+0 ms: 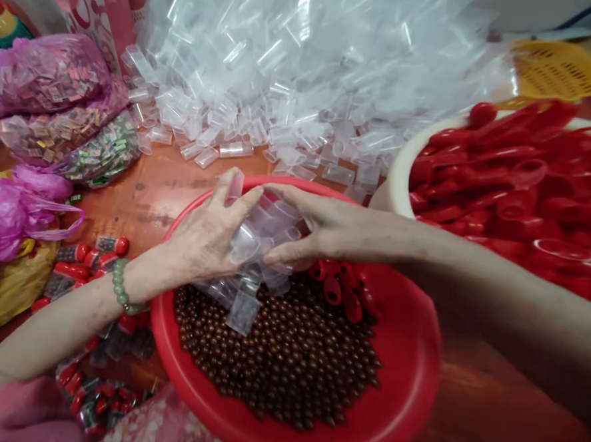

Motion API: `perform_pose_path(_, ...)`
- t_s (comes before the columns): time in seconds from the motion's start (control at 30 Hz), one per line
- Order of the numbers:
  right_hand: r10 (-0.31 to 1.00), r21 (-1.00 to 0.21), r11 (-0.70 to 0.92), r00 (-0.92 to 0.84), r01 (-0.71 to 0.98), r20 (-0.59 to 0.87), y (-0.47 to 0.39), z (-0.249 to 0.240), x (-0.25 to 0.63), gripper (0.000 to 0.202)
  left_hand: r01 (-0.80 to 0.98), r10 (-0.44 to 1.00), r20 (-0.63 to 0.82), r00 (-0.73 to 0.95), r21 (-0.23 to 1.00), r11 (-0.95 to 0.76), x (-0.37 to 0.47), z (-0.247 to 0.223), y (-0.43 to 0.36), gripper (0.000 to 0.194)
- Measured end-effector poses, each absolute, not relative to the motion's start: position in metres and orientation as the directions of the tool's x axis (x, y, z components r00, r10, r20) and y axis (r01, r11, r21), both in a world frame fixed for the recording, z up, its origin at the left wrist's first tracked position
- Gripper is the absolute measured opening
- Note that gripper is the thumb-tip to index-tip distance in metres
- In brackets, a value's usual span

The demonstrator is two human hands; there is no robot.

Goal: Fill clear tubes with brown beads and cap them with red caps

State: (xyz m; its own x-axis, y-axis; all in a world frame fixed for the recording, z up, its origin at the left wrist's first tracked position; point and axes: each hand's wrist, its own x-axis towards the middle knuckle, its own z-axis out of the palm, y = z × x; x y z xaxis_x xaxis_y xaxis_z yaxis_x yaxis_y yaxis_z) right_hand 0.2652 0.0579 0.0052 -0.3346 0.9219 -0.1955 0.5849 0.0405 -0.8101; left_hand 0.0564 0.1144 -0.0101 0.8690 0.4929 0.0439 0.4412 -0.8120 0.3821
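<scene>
Several clear plastic tubes (pixel 262 229) are bunched between my two hands above a red basin (pixel 412 361). My left hand (pixel 204 235), with a green bead bracelet at its wrist, is curved round the bunch from the left. From the right, my right hand (pixel 315 225) grips the same tubes between thumb and fingers. Below them, small brown balls (pixel 297 354) cover much of the basin's bottom. Some tubes rest on the balls under my hands. A few red caps (pixel 344 291) lie at the basin's right back side.
A large heap of clear tubes (pixel 295 67) fills the back. At the right stands a white tub (pixel 401 181) of red caps, with a yellow basket (pixel 560 70) behind. Pink bags (pixel 48 79) lie left, near filled red-capped tubes (pixel 72 271).
</scene>
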Motion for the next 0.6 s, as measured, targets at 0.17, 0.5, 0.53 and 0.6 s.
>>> perform_pose_path(0.17, 0.908, -0.646, 0.216, -0.395, 0.732, -0.144, 0.068, 0.002, 0.273, 0.092, 0.453, 0.424, -0.164, 0.891, 0.243, -0.858, 0.057, 0.005, 0.11, 0.092)
perform_pose_path(0.5, 0.856, -0.521, 0.452, -0.516, 0.724, 0.026, -0.046, 0.006, 0.217, 0.022, 0.391, 0.365, -0.141, 0.92, 0.335, -0.857, 0.043, 0.01, 0.099, 0.077)
perform_pose_path(0.53, 0.803, -0.563, 0.49, -0.596, 0.666, -0.006, -0.054, -0.001, 0.208, 0.027, 0.405, 0.383, -0.134, 0.914, 0.327, -0.854, 0.044, 0.01, 0.097, 0.068)
perform_pose_path(0.6, 0.765, -0.559, 0.492, -0.638, 0.667, -0.089, -0.063, -0.015, 0.192, 0.032, 0.428, 0.418, -0.102, 0.903, 0.307, -0.85, 0.047, 0.007, 0.095, 0.049)
